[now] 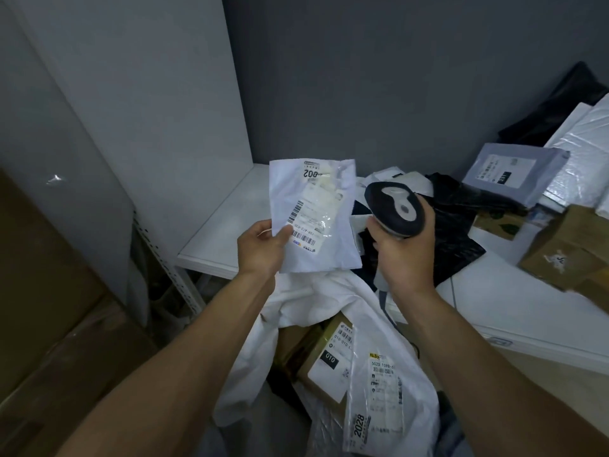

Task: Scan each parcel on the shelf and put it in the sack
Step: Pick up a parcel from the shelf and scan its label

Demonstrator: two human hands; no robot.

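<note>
Left hand, raised, pinches the parcel at its 8 o'clock corner; right hand grips the scanner at 3 o'clock.

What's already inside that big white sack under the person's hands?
The white fabric sack holds a brown cardboard box with a white label and a white plastic mailer partly covering it. Anything deeper is hidden by them and the sack's folds.
</note>
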